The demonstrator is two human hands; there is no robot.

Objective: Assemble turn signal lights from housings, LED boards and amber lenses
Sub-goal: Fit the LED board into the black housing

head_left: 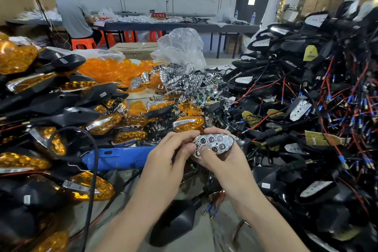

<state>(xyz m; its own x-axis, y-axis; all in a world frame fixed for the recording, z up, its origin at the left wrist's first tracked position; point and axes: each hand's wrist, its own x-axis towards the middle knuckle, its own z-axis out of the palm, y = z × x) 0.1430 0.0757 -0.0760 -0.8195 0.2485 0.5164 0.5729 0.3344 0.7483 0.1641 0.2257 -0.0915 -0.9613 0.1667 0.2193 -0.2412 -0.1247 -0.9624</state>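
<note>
A chrome reflector (pixel 213 142) with several round holes sits in a black housing held over the table's middle. My left hand (pixel 169 155) pinches its left end with curled fingers. My right hand (pixel 221 161) grips the housing from below, thumb pressing on the reflector's lower edge. Finished lights with amber lenses (pixel 51 108) are stacked at the left. Loose amber lenses (pixel 110 68) and chrome reflectors (pixel 180 76) are piled behind. Black housings with red and black wires (pixel 306 98) are heaped at the right.
A blue electric screwdriver (pixel 118 157) with a black cable lies left of my hands. A clear plastic bag (pixel 181 47) stands behind the parts. A black housing (pixel 173 223) lies near the front edge. A seated person (pixel 74 14) works at a far table.
</note>
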